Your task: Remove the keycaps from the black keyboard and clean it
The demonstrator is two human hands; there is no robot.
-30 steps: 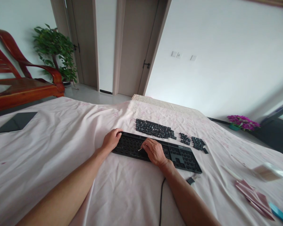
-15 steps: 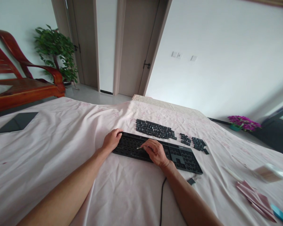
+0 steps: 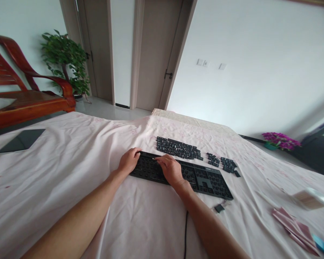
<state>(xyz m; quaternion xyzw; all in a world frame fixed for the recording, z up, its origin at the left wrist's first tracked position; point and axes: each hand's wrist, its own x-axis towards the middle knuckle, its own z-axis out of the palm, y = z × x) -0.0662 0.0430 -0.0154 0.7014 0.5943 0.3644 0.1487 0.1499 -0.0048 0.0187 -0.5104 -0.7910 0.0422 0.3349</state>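
Note:
A black keyboard [image 3: 205,182] with its keycaps off lies on the pink bedsheet. My left hand [image 3: 129,160] grips its left end, thumb at the top edge and fingers out of sight behind. Over the left-middle part of the keyboard, my right hand [image 3: 171,169] pinches a thin cotton swab [image 3: 154,158], its white tip near the upper rows. Behind the keyboard sit loose black keycaps [image 3: 179,148], laid out in groups. One dark square piece [image 3: 219,208] lies in front of the keyboard's right end, beside small pale bits.
To the right are a clear container of swabs [image 3: 313,198], a folded pink cloth [image 3: 295,230] and a blue object [image 3: 323,246]. A dark tablet [image 3: 22,140] rests at far left. The cable [image 3: 186,233] runs toward me past my right forearm.
My right hand has moved up and slightly left over the keyboard, carrying the swab tip from the middle rows to the upper rows. My left hand keeps its hold.

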